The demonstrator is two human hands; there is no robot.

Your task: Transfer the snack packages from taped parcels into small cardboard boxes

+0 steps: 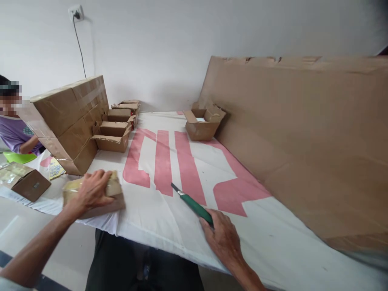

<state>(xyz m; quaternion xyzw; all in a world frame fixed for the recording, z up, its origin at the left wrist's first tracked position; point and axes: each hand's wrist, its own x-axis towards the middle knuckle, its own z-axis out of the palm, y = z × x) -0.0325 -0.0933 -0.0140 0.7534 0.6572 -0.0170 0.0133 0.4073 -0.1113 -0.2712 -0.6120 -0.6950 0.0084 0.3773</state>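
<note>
My left hand [94,189] lies over the top of a small taped cardboard box [117,199] at the table's front edge, fingers and thumb gripping it. Part of the box is hidden under the hand and forearm. My right hand [223,233] is closed around the green handle of a utility knife [194,205]. The knife's grey tip points up and left, above the cloth and apart from the box. Another taped cardboard box [32,186] sits to the left of the gripped one.
A white cloth with red print [163,161] covers the table. Stacked cartons [71,121] stand at the left, with several open boxes [113,135] beside them. An open box [202,128] sits before a large cardboard sheet [300,141]. A person [18,129] is at far left.
</note>
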